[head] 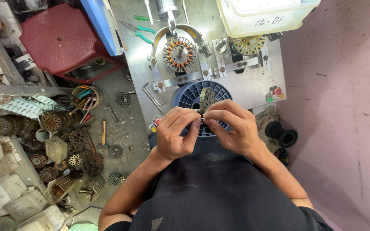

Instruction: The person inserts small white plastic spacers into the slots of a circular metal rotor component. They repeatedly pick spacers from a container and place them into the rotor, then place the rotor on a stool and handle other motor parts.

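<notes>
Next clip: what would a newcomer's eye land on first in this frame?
Probably the two hands meeting at the centre: the left hand and right hand pinch a small toothed metal stator core over a blue ribbed spool. Just beyond, a copper-wound stator sits clamped on the metal bench. A heap of rusty stator cores covers the floor at left.

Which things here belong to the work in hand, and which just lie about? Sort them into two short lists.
In hand:
left hand and right hand, both pinching one toothed stator core
blue ribbed spool just beneath it
wound stator clamped on the metal bench

Lying about:
green-handled pliers
hex key
red plastic stool
rusty cores on the floor
wooden-handled hammer
</notes>
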